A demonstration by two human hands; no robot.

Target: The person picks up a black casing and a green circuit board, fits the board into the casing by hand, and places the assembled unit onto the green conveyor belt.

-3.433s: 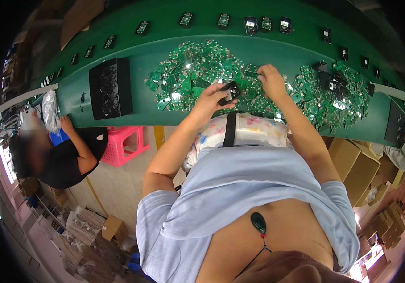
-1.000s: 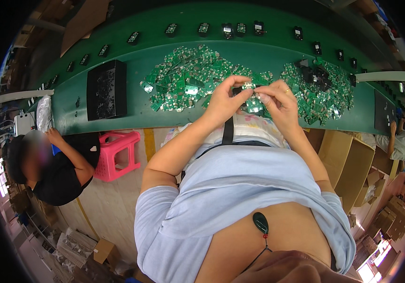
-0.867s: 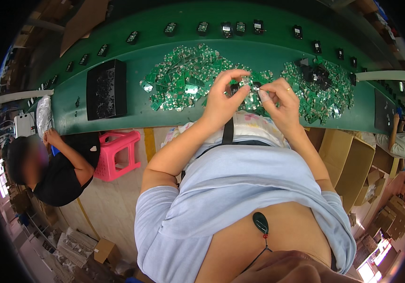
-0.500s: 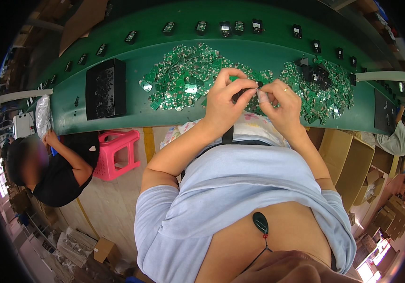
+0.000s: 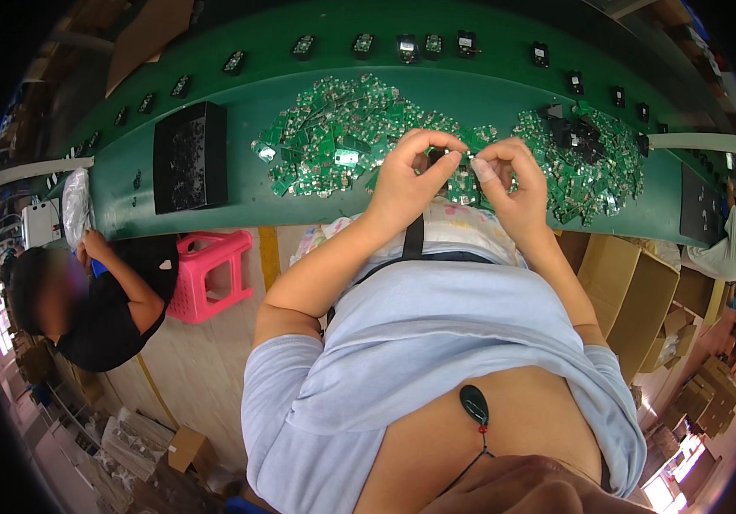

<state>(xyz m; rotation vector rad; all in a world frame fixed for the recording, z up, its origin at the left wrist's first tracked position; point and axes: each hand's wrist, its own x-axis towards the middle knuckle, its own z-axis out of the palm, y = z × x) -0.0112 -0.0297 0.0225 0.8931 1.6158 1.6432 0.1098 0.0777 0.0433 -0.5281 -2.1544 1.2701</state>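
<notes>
Green worktop (image 5: 244, 171) spans the view from side to side, its near edge bending past the person's waist, where a flower-printed cloth (image 5: 464, 219) sits close to it; beyond its far side runs a darker green strip (image 5: 503, 51). The widest room for moving is the stretch between the black tray (image 5: 217, 163) and the left heap of circuit boards (image 5: 317, 128), continuing as a thin band along the near edge; a narrower gap lies beyond the right heap of circuit boards (image 5: 612, 176). Behind the hands the two heaps come near each other, so space there is tight. Below the worktop at right stands a large cardboard box (image 5: 605, 278); how full it is cannot be told. Smaller, the black tray near the left end holds a scatter of little dark pieces, too small to identify. Both hands meet over the gap between the heaps: the left hand (image 5: 411, 176) is curled around a small black casing (image 5: 439, 157), and the right hand (image 5: 514, 178) has its thumb and fingertips drawn together at the casing's right end, though whether they grip anything cannot be told. Similar-sized black units (image 5: 407, 49) line the strip. Smallest are the loose black bits (image 5: 137, 180) left of the tray.
</notes>
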